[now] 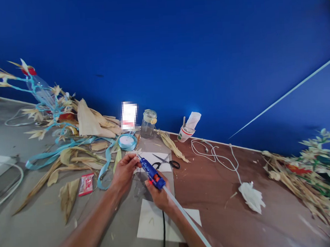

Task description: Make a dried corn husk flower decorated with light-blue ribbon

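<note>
My right hand point(159, 194) is wrapped round a blue hot glue gun point(151, 172), with a long glue stick point(184, 213) running out of its back. Its nozzle points up and left, close to the fingertips of my left hand point(125, 168). Those fingers are pinched together; what they hold is too small to make out, though something pale shows beside them. Behind the glue gun, black-handled scissors point(173, 164) lie partly on a white paper sheet point(165, 157). Another white sheet point(151, 221) lies under my right wrist, crossed by the gun's black cord point(164, 231).
Left are a blue ribbon roll point(127, 141), dried corn husks point(95, 122), a red packet point(86, 184) and a plastic bottle point(41, 90) with husk flowers. A glass jar point(148, 123) and paper cup point(185, 132) stand by the blue wall. White cable point(220, 157) and more husks point(299, 182) lie right.
</note>
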{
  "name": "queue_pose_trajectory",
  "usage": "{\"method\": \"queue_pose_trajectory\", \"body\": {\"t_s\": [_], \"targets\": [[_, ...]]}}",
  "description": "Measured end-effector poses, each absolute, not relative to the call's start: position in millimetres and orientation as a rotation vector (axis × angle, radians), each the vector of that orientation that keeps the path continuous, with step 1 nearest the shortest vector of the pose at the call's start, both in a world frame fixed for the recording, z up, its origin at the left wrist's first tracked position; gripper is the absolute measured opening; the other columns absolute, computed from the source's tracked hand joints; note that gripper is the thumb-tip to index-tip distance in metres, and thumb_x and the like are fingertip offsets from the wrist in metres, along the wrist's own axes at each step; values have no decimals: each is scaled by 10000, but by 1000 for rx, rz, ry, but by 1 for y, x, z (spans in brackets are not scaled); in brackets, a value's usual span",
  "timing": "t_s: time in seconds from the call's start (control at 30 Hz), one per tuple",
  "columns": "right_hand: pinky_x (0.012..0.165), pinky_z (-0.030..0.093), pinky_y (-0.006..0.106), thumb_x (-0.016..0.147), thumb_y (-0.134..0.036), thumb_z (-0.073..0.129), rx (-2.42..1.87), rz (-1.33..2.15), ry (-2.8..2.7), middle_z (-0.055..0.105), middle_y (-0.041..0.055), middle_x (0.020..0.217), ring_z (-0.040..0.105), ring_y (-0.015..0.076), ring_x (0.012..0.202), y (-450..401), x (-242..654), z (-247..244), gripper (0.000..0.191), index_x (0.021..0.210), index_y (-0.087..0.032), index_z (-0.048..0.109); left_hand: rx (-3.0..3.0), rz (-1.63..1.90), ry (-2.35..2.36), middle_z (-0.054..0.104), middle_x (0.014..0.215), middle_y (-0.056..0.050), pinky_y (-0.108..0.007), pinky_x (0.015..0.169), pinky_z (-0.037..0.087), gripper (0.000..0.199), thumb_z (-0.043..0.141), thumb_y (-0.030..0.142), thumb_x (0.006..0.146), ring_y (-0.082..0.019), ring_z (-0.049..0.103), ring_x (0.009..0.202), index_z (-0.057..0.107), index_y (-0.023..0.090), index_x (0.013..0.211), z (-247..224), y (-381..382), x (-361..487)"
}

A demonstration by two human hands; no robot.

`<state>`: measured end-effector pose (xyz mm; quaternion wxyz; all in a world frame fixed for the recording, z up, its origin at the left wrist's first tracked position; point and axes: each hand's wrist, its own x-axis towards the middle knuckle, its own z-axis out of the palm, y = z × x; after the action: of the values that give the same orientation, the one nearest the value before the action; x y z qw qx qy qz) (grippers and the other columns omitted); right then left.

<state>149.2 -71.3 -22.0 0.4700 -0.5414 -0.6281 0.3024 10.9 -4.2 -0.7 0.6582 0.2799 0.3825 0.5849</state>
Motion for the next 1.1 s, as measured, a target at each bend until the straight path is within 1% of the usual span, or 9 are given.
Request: {"method": "queue_pose_trajectory", "body": {"t_s": [0.17, 0.37, 0.5, 0.67, 0.93, 1.1], "targets": [[564, 437, 254, 827, -329, 566, -1296, 746, -1521, 537, -6, 685, 504, 137, 602, -71, 148, -22, 151, 798, -181, 552, 650, 1313, 858, 602, 591, 29, -174, 533, 395, 211, 796, 280, 605, -64, 522, 530, 656, 147, 690, -1, -5, 11], [544, 421, 243, 818, -322, 576, -1308, 755, -1519, 525, -13, 677, 480, 125, 590, -71, 149, -25, 156, 771, -180, 532, 636, 1326, 860, 598, 589, 28, -178, 534, 396, 221, 802, 282, 589, -67, 522, 528, 661, 142, 685, 0, -5, 12], [536, 416, 243, 815, -315, 577, -1306, 763, -1538, 521, -14, 673, 472, 125, 588, -72, 149, -26, 147, 785, -177, 534, 625, 1326, 860, 603, 604, 25, -179, 536, 393, 227, 809, 286, 579, -66, 509, 538, 664, 147, 684, 0, -5, 12], [547, 432, 249, 811, -305, 578, -1309, 767, -1534, 531, -11, 668, 478, 128, 590, -73, 149, -25, 136, 780, -179, 539, 607, 1348, 847, 616, 626, 14, -188, 547, 405, 244, 820, 293, 561, -76, 510, 559, 667, 146, 682, 0, -5, 13], [518, 432, 253, 810, -329, 582, -1290, 765, -1503, 549, 0, 657, 503, 142, 575, -70, 149, -23, 144, 762, -195, 558, 641, 1315, 852, 598, 594, 22, -181, 539, 399, 225, 804, 302, 599, -68, 514, 537, 660, 150, 682, 0, -5, 12], [497, 415, 232, 808, -316, 588, -1293, 813, -1491, 550, -6, 663, 487, 127, 566, -71, 150, -26, 133, 771, -192, 561, 635, 1318, 861, 590, 573, 24, -184, 515, 392, 242, 816, 301, 577, -68, 502, 512, 658, 144, 672, 2, -5, 12]]}}
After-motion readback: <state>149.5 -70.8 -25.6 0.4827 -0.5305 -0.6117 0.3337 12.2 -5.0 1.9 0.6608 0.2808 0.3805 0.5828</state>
